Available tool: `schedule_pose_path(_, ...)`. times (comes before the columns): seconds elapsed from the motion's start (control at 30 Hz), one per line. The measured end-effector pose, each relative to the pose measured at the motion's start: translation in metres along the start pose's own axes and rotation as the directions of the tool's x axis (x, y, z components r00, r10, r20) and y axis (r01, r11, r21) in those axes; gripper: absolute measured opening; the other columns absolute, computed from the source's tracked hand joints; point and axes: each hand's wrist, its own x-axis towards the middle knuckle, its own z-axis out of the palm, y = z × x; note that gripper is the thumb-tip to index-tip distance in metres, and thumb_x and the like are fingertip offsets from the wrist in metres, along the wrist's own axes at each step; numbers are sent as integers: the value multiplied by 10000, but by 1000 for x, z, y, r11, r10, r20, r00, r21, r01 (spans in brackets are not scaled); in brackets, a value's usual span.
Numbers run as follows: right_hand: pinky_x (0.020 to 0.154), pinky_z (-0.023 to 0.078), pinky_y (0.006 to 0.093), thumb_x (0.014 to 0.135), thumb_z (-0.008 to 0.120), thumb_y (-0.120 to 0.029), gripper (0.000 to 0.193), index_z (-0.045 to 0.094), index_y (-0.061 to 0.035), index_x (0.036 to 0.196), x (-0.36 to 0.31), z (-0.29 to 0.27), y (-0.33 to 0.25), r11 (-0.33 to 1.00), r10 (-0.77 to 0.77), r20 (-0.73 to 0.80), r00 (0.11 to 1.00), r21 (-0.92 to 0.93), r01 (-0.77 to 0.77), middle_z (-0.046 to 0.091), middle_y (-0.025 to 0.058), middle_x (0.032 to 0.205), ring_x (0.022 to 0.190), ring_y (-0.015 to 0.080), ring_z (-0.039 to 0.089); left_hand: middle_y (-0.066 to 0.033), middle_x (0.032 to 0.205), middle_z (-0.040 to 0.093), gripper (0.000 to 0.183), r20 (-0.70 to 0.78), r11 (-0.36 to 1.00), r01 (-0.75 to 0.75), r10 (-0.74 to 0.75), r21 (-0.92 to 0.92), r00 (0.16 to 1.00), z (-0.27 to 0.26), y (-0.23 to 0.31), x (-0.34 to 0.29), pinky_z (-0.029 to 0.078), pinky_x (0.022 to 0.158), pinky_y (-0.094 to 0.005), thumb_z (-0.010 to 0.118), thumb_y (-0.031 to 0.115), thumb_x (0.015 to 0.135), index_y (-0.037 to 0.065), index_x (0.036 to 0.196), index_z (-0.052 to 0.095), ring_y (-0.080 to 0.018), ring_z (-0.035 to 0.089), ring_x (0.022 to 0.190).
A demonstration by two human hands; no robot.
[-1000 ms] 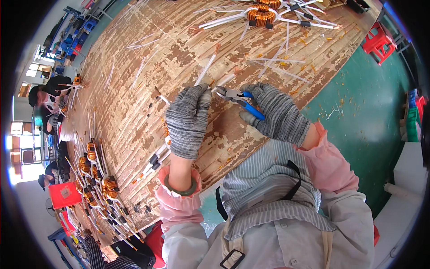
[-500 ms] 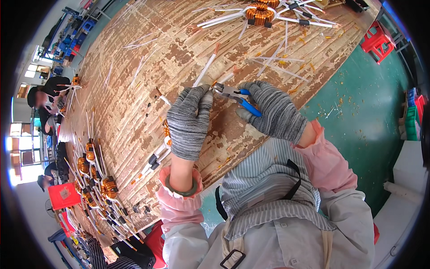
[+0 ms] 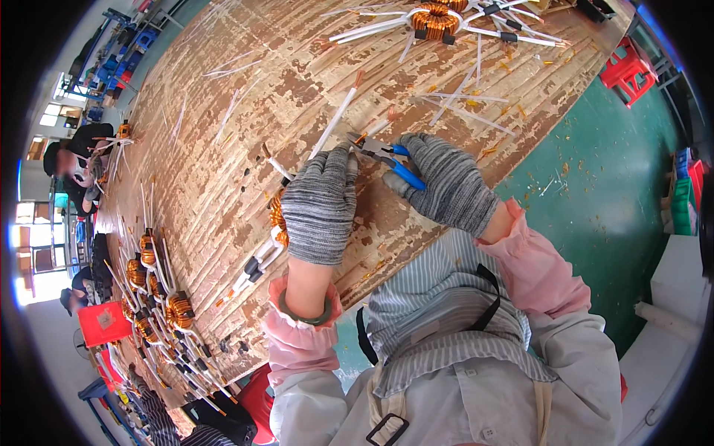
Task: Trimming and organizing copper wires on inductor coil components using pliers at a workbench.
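Left hand [image 3: 320, 212], gloved, clenched over a copper coil [image 3: 278, 217] whose white-sleeved leads [image 3: 338, 115] run out toward 1 o'clock across the worn wooden table [image 3: 223, 149]. Right hand [image 3: 450, 186], gloved, grasping blue-handled pliers [image 3: 387, 157], their tip at a lead just beside the left fingertips. The table edge [image 3: 439, 241] passes beneath both wrists; green floor [image 3: 595, 186] lies open at 3 o'clock. More coils [image 3: 160, 286] crowd the 8 o'clock side.

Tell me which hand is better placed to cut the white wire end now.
The right hand: it holds the blue-handled pliers with the tips at the white wire. The left hand covers the copper coil.
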Motion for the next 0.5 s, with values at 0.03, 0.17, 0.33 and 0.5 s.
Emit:
schedule_pose_path(0.03,714,481,408,794,610,-377,410,563,-25,999,2,-1,0,1000,-14,5,1000,2,14,587,176,882,804,330,595,-146,834,627,175,4,1000,2,-2,6,1000,0,1,0,489,617,-402,553,206,868,64,937,629,-323,610,701)
schedule_pose_path(0.17,733,473,420,798,600,-369,416,547,-8,997,2,1,1,997,-66,-75,995,-48,63,569,199,912,834,342,581,-142,819,628,178,5,999,-21,21,28,1000,1,2,-1,489,609,-404,552,217,869,75,941,631,-323,610,691)
schedule_pose_path(0.33,641,484,408,810,602,-350,376,556,-14,973,1,-9,-6,999,-18,93,995,47,13,589,168,787,698,331,591,-137,812,627,170,0,1000,0,0,-2,1000,1,2,-1,487,602,-396,562,216,864,87,942,640,-313,610,683)
schedule_pose_path(0.5,597,471,386,824,606,-352,343,559,-35,947,2,-23,-13,765,67,500,863,530,-366,575,122,713,628,287,583,-137,803,625,169,-51,997,13,-17,-70,999,-3,-1,-4,484,595,-385,571,212,860,82,935,648,-305,609,674)
